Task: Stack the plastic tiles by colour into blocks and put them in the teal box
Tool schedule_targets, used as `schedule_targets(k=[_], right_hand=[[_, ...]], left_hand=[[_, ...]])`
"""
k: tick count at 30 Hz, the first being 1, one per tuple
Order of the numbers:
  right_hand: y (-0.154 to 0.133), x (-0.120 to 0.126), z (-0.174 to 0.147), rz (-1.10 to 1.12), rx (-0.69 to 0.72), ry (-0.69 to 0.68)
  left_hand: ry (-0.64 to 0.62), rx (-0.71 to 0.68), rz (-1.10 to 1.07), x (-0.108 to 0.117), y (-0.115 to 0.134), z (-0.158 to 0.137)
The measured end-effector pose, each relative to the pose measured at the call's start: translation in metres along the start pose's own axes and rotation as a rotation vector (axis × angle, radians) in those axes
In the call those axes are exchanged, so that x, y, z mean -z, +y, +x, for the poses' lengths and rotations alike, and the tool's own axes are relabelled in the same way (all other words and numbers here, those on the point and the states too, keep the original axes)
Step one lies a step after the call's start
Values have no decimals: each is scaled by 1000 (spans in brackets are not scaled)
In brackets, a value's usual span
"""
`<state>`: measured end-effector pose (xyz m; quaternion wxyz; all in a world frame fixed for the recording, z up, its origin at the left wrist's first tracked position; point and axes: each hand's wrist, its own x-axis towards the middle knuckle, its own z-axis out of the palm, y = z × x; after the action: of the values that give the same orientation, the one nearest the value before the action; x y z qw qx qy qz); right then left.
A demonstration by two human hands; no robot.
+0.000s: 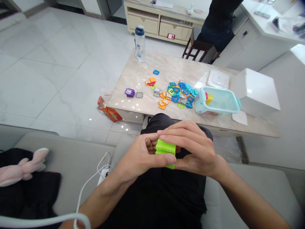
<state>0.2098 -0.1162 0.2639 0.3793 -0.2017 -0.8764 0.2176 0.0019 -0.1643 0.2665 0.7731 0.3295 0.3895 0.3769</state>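
Over my lap, both hands hold a stack of lime-green interlocking tiles (166,147) with notched edges. My left hand (145,152) grips it from the left, thumb across the near face. My right hand (195,146) closes on it from the right, its fingers over the top and its thumb below. Beyond the hands, a mixed pile of blue, orange, green and grey tiles (176,98) lies on the table (133,74). A purple tile stack (129,93) sits to the left, beside a single grey tile (139,94). Orange and red tiles (151,82) lie farther back.
A pale teal tub (219,109) with a few yellow and red pieces stands on the table's right, near a white box (256,92) and a clear lid (218,79). A water bottle (140,46) stands at the far left corner. Another person (220,24) is behind the table.
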Motion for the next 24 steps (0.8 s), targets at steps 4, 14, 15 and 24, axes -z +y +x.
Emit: schedule_targets(k=[4, 14, 15, 24], right_hand=[[3, 1, -5, -17, 72, 38], [8, -1, -14, -20, 98, 44], [9, -2, -14, -20, 99, 45], [12, -5, -8, 6, 112, 16]], left_hand=[[-27, 2, 3, -4, -1, 0], [-83, -15, 46, -6, -1, 2], [-85, -17, 46, -5, -2, 2], [-47, -65, 83, 1, -4, 0]])
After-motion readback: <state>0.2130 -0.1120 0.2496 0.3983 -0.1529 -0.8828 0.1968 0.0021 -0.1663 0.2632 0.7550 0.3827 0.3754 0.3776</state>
